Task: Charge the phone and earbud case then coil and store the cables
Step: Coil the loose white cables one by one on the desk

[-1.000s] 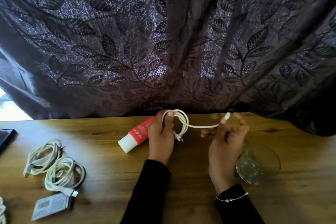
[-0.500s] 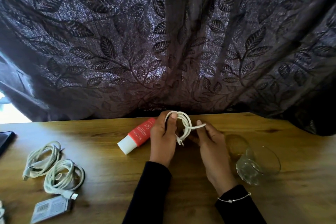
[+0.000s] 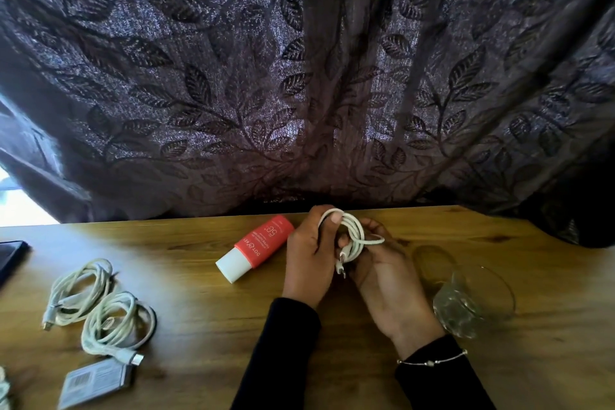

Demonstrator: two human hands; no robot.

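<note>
A white cable [image 3: 353,236], wound into a small coil, is held above the far middle of the bench [image 3: 206,316], between both hands. The left hand [image 3: 307,260] grips the coil, thumb over its top loops and fingers curled behind. The right hand [image 3: 387,271] cups it from the 3 o'clock side, fingers curled round the loops; one short free end sticks out toward 3 o'clock, and a plug hangs from the coil's lower edge between the two palms. How the right fingertips sit on the wrap is hidden by the coil.

Three coiled white cables show in full: the held one and two lying on the bench at 8 o'clock, a farther coil [image 3: 78,291] and a nearer coil [image 3: 116,326], overlapping at their edges. A scrap of white at the lower left edge may be a fourth cable, cut off by the frame.

One red tube [image 3: 258,248] with a white cap lies just at 9 o'clock of the left hand. One glass [image 3: 472,301] lies on its side at 4 o'clock of the right hand. One grey box [image 3: 95,383] with a barcode label sits just below the nearer coil. A dark flat slab [image 3: 11,258] is cut off at the left edge; what it is cannot be told.

The bench is brown grained wood. Behind it hangs a dark curtain [image 3: 299,76] with a leaf pattern, daylight showing at its left edge.
</note>
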